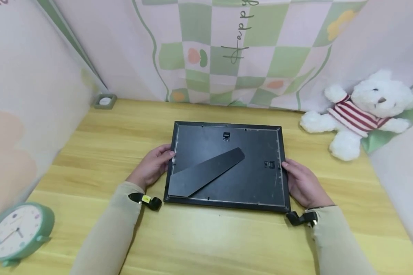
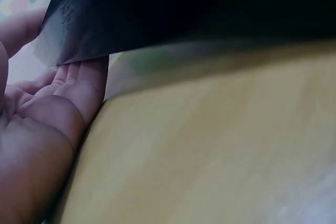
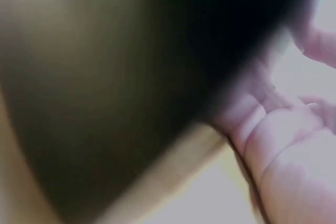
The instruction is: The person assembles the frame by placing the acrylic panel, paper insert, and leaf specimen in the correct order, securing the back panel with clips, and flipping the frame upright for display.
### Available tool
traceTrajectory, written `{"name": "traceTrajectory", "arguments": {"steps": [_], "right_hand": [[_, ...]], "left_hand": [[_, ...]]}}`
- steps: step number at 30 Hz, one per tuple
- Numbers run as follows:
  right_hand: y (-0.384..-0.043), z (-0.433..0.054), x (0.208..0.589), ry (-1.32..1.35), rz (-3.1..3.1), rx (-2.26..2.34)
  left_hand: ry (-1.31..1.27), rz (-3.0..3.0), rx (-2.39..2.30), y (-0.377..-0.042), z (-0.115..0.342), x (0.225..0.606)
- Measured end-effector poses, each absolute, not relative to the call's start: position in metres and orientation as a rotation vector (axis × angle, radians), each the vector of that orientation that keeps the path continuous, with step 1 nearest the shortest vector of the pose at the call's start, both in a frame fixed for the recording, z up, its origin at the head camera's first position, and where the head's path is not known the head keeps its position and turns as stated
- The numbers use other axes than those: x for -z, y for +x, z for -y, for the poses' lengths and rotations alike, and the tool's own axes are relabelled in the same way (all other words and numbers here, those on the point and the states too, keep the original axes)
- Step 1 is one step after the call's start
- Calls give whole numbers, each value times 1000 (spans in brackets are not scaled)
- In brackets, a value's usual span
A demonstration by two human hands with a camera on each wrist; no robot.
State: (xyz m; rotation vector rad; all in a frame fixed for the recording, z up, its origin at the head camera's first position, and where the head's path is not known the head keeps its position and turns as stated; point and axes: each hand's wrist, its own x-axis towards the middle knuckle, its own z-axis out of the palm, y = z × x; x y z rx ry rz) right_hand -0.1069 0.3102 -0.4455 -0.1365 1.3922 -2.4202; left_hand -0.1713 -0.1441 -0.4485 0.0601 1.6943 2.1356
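A black picture frame [image 1: 199,141] is held back side up over the middle of the table, its folded stand leg [image 1: 206,172] lying slantwise across the backing board. Two small metal hangers show on that board. My left hand [image 1: 155,164] grips the left edge, thumb on top and fingers beneath. At the opposite edge my right hand [image 1: 303,183] holds the frame the same way. In the left wrist view the frame's dark side [image 2: 157,9] stands above the wood, the fingers reaching under it. A blurred dark frame corner [image 3: 157,77] fills much of the right wrist view.
A white teddy bear [image 1: 382,95] in a striped shirt sits at the back right. A green alarm clock [image 1: 17,231] stands at the front left of the wooden table [image 1: 206,236]. In the back left corner lies a small green square holder [image 1: 104,101]. Printed cloth [image 1: 227,49] hangs behind.
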Motion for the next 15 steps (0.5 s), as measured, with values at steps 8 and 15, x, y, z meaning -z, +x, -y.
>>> {"name": "traceTrajectory", "arguments": {"steps": [8, 15], "right_hand": [[-108, -308, 445, -141, -1397, 2379], [-107, -299, 446, -173, -1352, 2381]], "left_hand": [[53, -1694, -2146, -173, 146, 448], [-107, -1720, -2195, -182, 140, 449]]}}
